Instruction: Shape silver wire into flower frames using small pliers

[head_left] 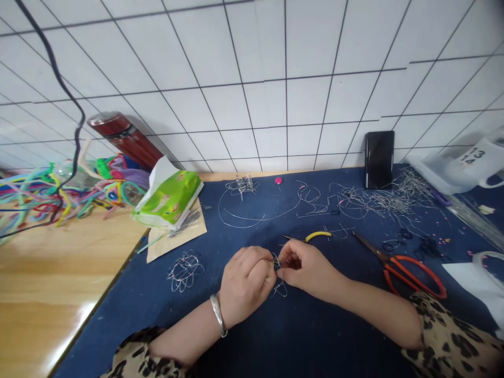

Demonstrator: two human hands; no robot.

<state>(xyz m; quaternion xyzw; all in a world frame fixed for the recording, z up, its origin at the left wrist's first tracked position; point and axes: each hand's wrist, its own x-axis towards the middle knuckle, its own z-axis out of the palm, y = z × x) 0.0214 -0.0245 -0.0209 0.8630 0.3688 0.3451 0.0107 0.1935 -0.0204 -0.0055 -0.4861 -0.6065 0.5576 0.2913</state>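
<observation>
Wire (pixel 280 288) sits at the centre of the frame, between the hands. The left hand (pixel 248 283) is curled around it; the right hand (pixel 311 270) has thumb and forefinger almost together at its edge, grip unclear. Shaping seems in hand; a next bend would call for a steady left hold. Upper left, a pack (pixel 169 202) holds tissue (pixel 159 176); the cup's (pixel 478 160) contents, right, are hidden.

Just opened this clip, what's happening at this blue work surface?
A person's left hand is closed around part of a small bent-wire piece, with the right hand close against it. A separate looped wire piece lies to the left; orange-handled scissors lie to the right.
</observation>
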